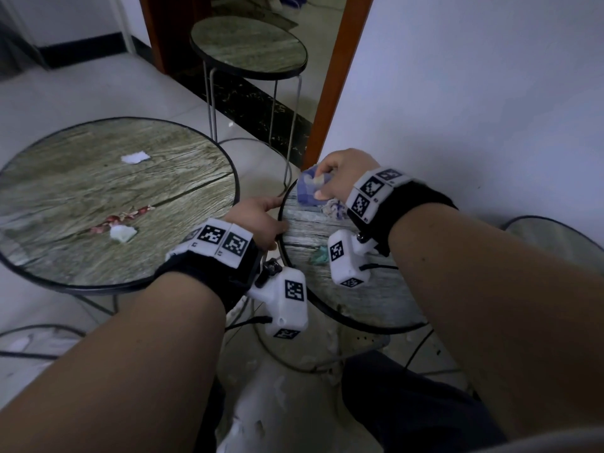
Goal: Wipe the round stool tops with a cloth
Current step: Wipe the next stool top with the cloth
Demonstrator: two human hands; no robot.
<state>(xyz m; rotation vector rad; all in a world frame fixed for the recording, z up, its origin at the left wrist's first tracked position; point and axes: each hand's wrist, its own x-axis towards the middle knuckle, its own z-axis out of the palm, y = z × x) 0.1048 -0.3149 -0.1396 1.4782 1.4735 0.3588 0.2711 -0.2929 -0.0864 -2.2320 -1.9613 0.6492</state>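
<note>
the left hand grips the near stool by its rim, while the right hand pinches a blue cloth on its far edge (littered stool left, another stool beyond).

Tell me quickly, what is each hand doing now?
Left hand: grips the rim of the near stool top.
Right hand: holds the blue cloth on that stool top.
</note>
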